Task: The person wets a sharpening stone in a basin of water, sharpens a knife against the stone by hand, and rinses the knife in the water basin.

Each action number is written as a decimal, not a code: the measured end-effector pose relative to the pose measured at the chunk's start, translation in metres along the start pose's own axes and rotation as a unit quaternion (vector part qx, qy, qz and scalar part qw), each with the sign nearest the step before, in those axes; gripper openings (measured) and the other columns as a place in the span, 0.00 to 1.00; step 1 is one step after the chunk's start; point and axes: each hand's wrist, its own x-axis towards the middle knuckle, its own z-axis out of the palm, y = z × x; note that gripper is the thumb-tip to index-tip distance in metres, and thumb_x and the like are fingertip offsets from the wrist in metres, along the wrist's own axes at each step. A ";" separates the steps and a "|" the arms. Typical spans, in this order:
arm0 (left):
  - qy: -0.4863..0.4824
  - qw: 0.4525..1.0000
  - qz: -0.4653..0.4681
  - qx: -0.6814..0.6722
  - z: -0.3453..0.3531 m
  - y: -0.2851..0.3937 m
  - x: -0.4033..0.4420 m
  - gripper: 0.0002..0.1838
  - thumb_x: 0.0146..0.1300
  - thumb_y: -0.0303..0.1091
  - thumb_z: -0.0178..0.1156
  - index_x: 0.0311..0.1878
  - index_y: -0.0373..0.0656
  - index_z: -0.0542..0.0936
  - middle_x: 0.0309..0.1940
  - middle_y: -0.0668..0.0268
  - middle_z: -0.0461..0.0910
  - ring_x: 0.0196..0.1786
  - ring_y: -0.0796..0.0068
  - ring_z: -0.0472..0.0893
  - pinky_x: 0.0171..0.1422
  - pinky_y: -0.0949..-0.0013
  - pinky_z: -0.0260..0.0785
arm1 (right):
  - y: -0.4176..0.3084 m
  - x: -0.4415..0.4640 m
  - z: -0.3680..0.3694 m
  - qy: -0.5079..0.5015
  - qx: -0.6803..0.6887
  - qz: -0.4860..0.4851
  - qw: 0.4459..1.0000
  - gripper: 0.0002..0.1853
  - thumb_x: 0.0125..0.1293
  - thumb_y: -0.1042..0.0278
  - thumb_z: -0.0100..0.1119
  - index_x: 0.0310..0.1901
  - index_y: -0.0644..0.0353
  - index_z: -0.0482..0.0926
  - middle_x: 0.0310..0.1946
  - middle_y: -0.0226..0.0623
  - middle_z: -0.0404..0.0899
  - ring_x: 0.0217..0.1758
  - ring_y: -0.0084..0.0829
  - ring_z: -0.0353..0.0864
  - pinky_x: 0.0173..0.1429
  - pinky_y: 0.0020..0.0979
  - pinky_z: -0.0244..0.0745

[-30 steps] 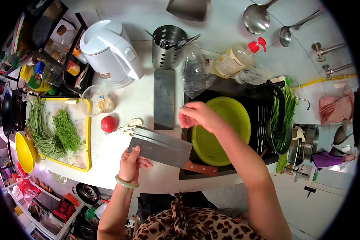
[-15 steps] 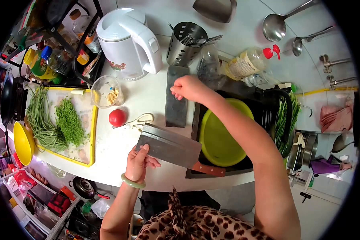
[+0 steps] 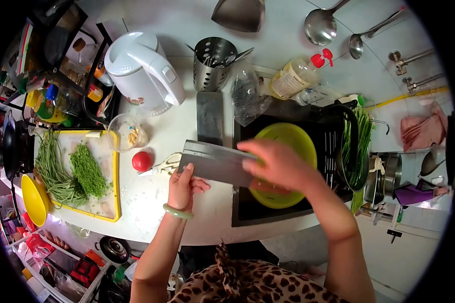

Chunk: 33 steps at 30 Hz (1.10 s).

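My left hand [image 3: 183,188] grips the broad metal blade of a cleaver [image 3: 213,164] near its far-left end, thumb on top. The cleaver lies level above the counter, its reddish wooden handle pointing right. Over the handle end hovers my right hand [image 3: 283,164], somewhat blurred, with fingers stretched left and apart; part of the handle shows below it. Behind the blade a dark grey whetstone [image 3: 210,118] lies on the counter. A yellow-green basin [image 3: 308,144] sits in the dark sink under my right hand. White-handled scissors [image 3: 168,164] and a tomato [image 3: 142,161] are left of the blade.
A yellow-edged cutting board [image 3: 117,177] with green beans and chopped greens lies at left, beside a yellow bowl [image 3: 34,201]. Behind stand a white kettle [image 3: 139,76], a plastic cup [image 3: 119,134], a perforated utensil holder [image 3: 212,70] and a red-capped bottle [image 3: 290,78].
My right hand has moved from above the whetstone toward me and right, to the cleaver's handle end. My left hand still holds the blade. The view has shifted slightly.
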 end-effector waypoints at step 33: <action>0.085 0.956 0.005 0.281 -0.006 0.058 0.076 0.15 0.64 0.41 0.57 0.27 0.39 0.73 0.13 0.72 0.66 0.10 0.84 0.62 0.12 0.78 0.52 | 0.046 0.013 0.103 0.086 -0.114 0.062 0.988 0.34 0.60 0.67 0.50 0.68 0.40 0.53 0.17 0.41 0.74 0.18 0.41 0.74 0.22 0.40 0.68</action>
